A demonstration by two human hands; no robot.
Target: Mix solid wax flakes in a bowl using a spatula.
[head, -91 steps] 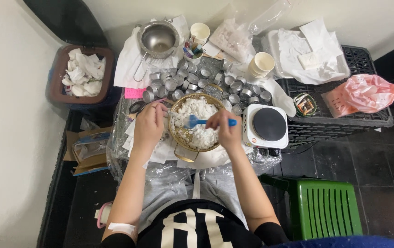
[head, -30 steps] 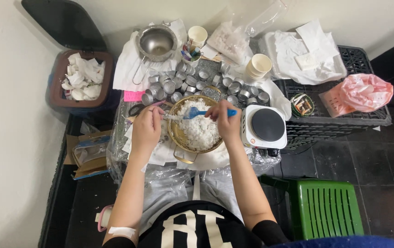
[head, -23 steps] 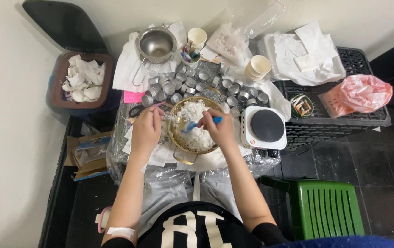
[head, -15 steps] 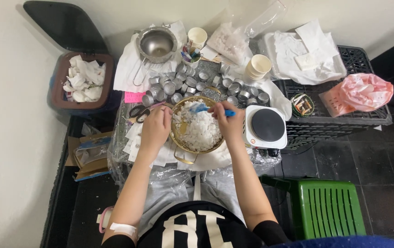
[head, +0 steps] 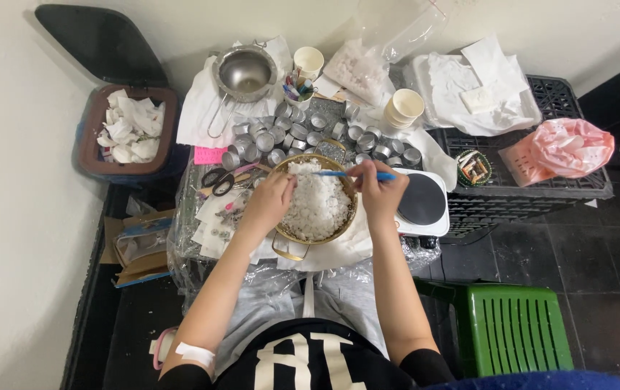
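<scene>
- The left hand [head: 270,202] rests on the left rim of the gold bowl [head: 315,235], fingers curled loosely over the edge and touching the white flakes [head: 317,202] heaped inside.
- The right hand [head: 380,193] is closed around the handle of a blue spatula [head: 346,173], pinching it near its right end.
- The blue spatula lies almost level, its long axis running left to right across the far part of the bowl; the working end points left, into the white flakes, and the handle end pokes out to the right past the fingers.
- The gold bowl sits at the middle of the bench [head: 201,217], on white paper, right in front of the person.
- Left of the bowl lie black-handled scissors [head: 217,180]; farther left, on the floor, stands a brown bin [head: 126,133] full of crumpled white paper.
- Behind the bowl is a cluster of small metal cups [head: 288,133], and beyond them a steel pot [head: 243,72].
- Just right of the right hand is a white hot plate [head: 422,204] with a black disc.
- Farther right, a pink plastic bag [head: 562,148] lies on a black crate; a green stool [head: 519,328] stands nearer.
</scene>
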